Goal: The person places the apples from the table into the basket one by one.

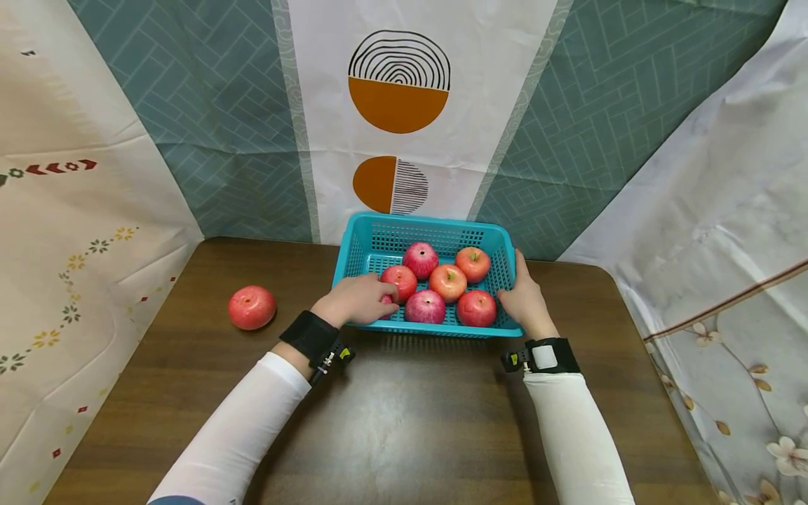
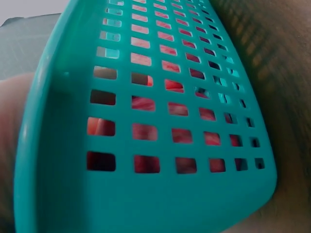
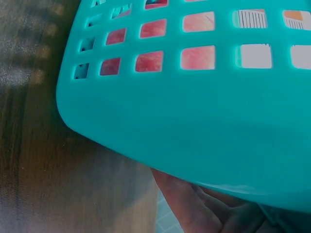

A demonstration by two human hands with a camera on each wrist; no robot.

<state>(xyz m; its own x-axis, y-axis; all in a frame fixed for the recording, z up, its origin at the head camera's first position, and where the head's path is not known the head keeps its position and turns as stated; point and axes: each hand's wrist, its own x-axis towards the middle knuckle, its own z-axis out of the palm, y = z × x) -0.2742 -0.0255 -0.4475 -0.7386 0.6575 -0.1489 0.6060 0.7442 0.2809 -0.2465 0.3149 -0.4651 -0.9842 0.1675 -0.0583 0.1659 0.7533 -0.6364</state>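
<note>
A turquoise plastic basket point(image 1: 416, 223) with perforated walls stands on the table and holds several red apples point(image 1: 447, 283). My left hand point(image 1: 360, 298) reaches over its front left corner, with the fingers curled over a red apple point(image 1: 386, 306) inside; the hand covers most of that apple. At the basket's right end my right hand point(image 1: 525, 298) grips the wall, thumb on the inner side and fingers along the outside. The left wrist view is filled by the basket's side point(image 2: 146, 194), with red fruit behind its holes. From the right wrist, fingers point(image 3: 187, 206) show beyond the basket's edge.
One more apple point(image 1: 252, 307) lies on the brown wooden table point(image 1: 404, 421), left of the basket. Behind the basket hangs a patterned cloth point(image 1: 398, 175), close to its back rim. Light cloths point(image 1: 726, 231) hang at both sides.
</note>
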